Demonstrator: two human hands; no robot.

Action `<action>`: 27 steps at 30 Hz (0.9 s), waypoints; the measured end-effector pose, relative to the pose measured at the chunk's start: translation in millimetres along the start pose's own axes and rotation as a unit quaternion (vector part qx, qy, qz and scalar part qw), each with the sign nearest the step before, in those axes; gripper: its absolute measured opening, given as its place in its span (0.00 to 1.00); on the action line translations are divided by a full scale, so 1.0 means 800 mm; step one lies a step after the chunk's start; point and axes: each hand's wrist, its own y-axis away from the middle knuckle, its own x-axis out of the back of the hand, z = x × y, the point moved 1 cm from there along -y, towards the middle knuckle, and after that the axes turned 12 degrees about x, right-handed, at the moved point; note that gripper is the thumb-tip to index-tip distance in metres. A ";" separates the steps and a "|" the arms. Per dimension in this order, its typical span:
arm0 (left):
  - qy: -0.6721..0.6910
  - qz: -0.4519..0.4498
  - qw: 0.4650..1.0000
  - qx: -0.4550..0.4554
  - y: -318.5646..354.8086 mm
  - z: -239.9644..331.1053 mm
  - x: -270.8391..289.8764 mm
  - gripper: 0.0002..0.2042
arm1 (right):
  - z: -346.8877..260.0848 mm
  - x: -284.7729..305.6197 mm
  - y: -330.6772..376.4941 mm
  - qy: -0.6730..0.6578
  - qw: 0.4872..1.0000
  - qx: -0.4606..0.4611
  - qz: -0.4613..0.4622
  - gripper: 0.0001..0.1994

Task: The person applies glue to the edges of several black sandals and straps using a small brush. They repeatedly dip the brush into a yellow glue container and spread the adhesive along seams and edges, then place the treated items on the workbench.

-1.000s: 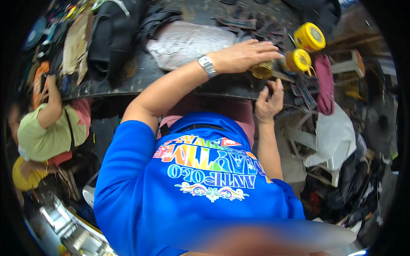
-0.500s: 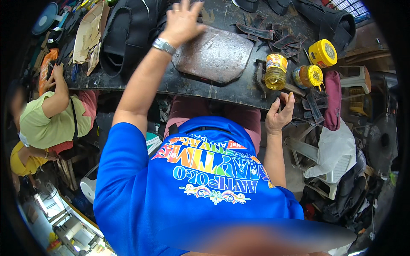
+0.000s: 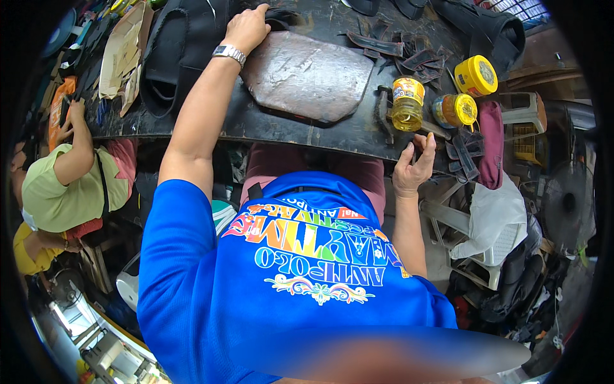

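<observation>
The person's left arm (image 3: 192, 134) reached forward, bent at the elbow, and its forearm (image 3: 208, 99) slanted up and to the right. The left hand (image 3: 248, 29) was far out, its back upward, one fingertip pointing ahead (whether the other fingers gripped was hard to tell). The right forearm (image 3: 409, 227) rose almost straight, nearer the body; the right hand (image 3: 414, 168) was half-curled, with a gap between thumb (image 3: 407, 153) and fingers.
</observation>
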 end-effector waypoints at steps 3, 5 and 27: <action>0.058 0.060 0.993 -0.086 0.009 -0.004 0.013 0.22 | -0.001 0.000 -0.001 -0.007 1.000 -0.006 0.000 0.30; 0.066 0.061 0.991 -0.100 0.016 0.004 0.030 0.24 | -0.001 0.001 -0.002 -0.003 1.000 -0.002 -0.002 0.30; 0.167 0.128 0.906 -0.366 0.179 0.113 0.053 0.40 | -0.002 0.007 -0.003 -0.046 0.998 -0.045 0.001 0.31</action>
